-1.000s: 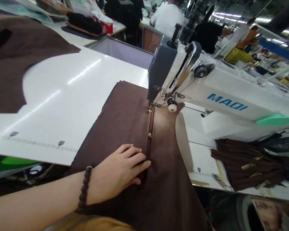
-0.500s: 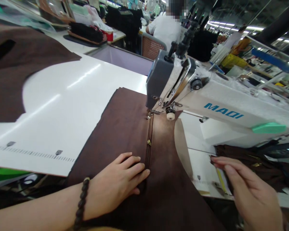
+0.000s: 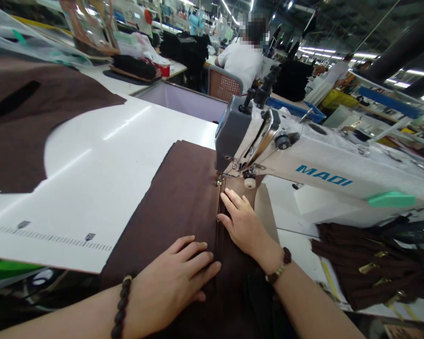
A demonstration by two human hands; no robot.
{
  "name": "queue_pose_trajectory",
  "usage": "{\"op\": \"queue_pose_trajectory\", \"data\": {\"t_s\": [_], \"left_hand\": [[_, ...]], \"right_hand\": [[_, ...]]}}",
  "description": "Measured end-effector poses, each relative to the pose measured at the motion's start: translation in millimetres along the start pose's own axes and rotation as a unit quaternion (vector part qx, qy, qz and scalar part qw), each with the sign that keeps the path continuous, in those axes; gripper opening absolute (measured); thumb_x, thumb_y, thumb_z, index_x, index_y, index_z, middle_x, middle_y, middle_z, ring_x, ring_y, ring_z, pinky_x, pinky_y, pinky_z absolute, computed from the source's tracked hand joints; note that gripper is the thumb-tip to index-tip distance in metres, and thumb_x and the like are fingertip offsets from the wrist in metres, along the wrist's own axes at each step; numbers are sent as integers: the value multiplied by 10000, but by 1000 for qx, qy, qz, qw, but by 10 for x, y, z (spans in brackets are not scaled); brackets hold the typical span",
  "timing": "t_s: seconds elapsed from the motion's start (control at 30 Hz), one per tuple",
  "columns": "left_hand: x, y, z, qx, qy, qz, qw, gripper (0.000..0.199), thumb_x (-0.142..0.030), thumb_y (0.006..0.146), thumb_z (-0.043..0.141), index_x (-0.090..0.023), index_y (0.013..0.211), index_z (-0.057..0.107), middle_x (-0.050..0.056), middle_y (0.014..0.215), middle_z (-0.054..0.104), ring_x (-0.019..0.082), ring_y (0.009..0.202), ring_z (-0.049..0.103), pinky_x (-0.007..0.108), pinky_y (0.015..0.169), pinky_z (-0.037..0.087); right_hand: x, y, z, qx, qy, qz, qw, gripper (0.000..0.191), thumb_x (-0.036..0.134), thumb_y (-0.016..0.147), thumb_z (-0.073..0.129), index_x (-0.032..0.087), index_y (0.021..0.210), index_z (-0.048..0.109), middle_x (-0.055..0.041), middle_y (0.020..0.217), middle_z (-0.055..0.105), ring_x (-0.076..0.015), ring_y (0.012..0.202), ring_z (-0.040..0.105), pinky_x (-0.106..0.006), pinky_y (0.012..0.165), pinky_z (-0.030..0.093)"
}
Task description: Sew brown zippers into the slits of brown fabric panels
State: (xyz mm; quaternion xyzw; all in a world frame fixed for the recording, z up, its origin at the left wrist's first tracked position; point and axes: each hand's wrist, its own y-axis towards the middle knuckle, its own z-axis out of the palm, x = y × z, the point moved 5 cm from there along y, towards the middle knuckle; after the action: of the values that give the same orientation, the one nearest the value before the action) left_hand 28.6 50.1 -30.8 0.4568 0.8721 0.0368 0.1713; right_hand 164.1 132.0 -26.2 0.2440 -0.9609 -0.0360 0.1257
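Note:
A dark brown fabric panel (image 3: 169,197) lies under the needle area of a white sewing machine (image 3: 321,150). A zipper (image 3: 218,235) runs lengthwise along the panel up to the presser foot (image 3: 220,180). My left hand (image 3: 180,278) rests open on the fabric left of the zipper, its fingertips close to it. My right hand (image 3: 243,219) lies on the zipper's right side just in front of the foot, fingers stretched forward and thumb apart. That thumb tip touches near the zipper pull, which is mostly hidden.
Several brown pieces with brass zipper pulls (image 3: 369,268) are heaped at the right. Another brown panel (image 3: 49,117) covers the table's left side. A printed ruler scale (image 3: 56,235) marks the front of the white table (image 3: 127,155). A person in a white shirt (image 3: 242,63) sits beyond.
My right hand has moved left from beside the pile onto the fabric by the presser foot. The small brown piece it pinched is no longer visible in it. My left hand stays put.

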Motion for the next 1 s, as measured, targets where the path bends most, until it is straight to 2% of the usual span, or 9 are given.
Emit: {"op": "queue_pose_trajectory", "data": {"t_s": [0.17,0.33,0.43,0.67,0.87,1.0], "left_hand": [[0,9,-6,-8,8,1,1000,338,-462,872,510,-257,1142,520,-22,1064,604,188,1034,506,351,972,237],[7,5,6,-28,10,8,1000,348,-475,858,527,-252,1125,538,-23,1036,615,184,1041,509,345,1023,199],[11,-6,-1,-39,7,18,999,347,-464,865,523,-246,1134,541,-22,1043,615,170,1079,501,326,1060,177],[24,-42,73,-14,0,22,1000,369,-446,902,454,-242,1204,509,1,1088,602,180,1121,491,347,1086,196],[34,-28,62,3,11,31,999,367,-434,897,473,-244,1210,504,-1,1098,597,179,1105,503,347,1071,238],[48,-17,26,-20,14,32,999,374,-461,888,478,-254,1198,510,-17,1080,604,165,1099,506,327,1083,212]], "right_hand": [[-10,21,26,-12,-28,31,999,473,277,902,429,117,1344,378,-117,1343,422,-233,1226,371,-445,1048,306],[10,68,19,-21,-55,47,997,422,267,891,447,130,1290,460,-113,1238,493,-238,1107,435,-415,1002,355],[19,79,20,-25,-58,57,996,424,262,885,459,119,1285,464,-112,1231,497,-240,1104,430,-415,1007,354],[32,70,31,-30,-59,67,996,416,255,885,456,117,1277,470,-121,1236,491,-241,1119,429,-416,1000,367],[32,69,36,-36,-60,61,996,410,265,890,445,134,1278,467,-127,1237,490,-241,1124,430,-428,995,369],[30,82,28,-33,-53,67,996,410,248,887,447,117,1275,471,-122,1236,491,-241,1120,429,-418,1000,368]]}}
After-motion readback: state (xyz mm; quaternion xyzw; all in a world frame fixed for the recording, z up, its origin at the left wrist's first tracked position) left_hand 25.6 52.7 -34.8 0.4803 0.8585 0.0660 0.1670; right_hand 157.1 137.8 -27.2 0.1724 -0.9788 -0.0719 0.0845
